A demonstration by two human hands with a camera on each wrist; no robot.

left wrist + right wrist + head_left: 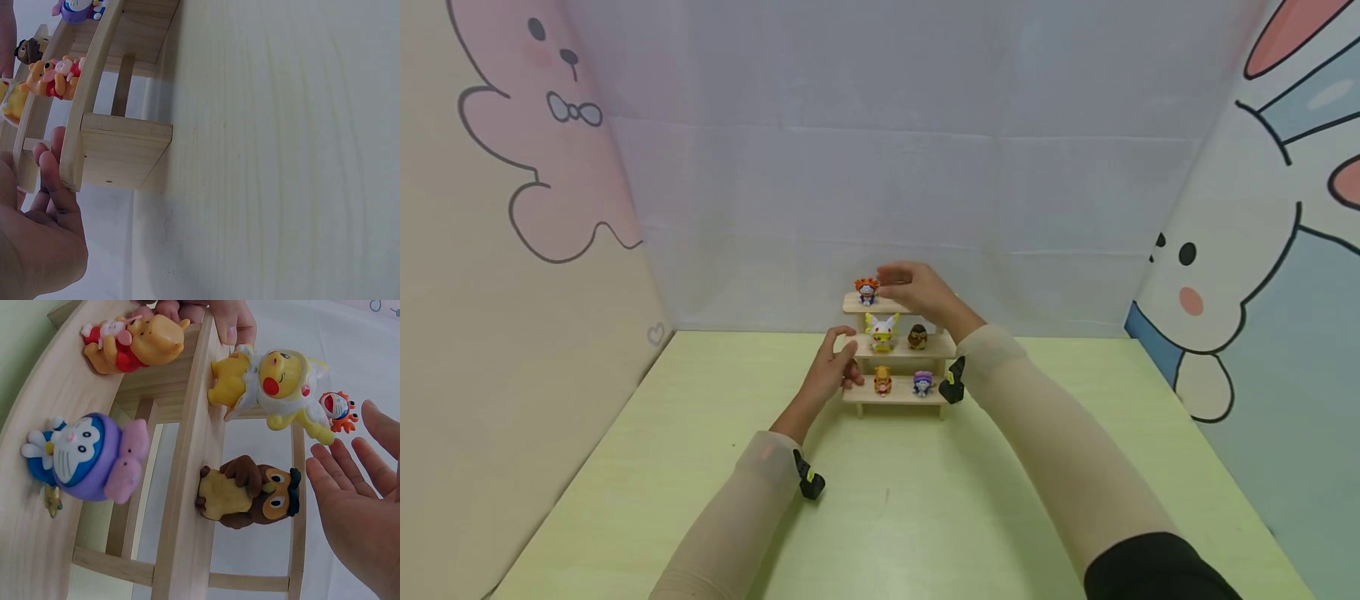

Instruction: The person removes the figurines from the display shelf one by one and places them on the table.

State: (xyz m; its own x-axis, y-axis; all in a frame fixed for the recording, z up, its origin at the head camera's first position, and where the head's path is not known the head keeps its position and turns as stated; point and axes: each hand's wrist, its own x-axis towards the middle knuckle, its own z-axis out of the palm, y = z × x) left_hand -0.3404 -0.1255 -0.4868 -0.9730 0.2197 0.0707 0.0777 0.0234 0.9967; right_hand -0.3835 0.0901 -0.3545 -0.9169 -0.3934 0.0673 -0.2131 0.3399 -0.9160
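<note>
My left hand (829, 364) grips the left end of a three-tier wooden display stand (895, 399), its fingers curled at the boards in the left wrist view. At the top tier, my right hand (916, 292) is beside a figurine with an orange crab hat (867, 290); its fingers extend without closing round it in the right wrist view. On the middle tier stand a yellow figurine in a white hood (882, 333) and a brown owl figurine (250, 490). A bear figurine (53, 80) holding a pink piglet and a purple-hooded cat figurine (84, 456) occupy the bottom tier.
The stand is at the back of a pale yellow-green table (880, 508), close to a white cloth backdrop (880, 183). Side panels rise at both edges, the left with a pink cartoon animal (550, 158), the right with a white rabbit (1232, 250).
</note>
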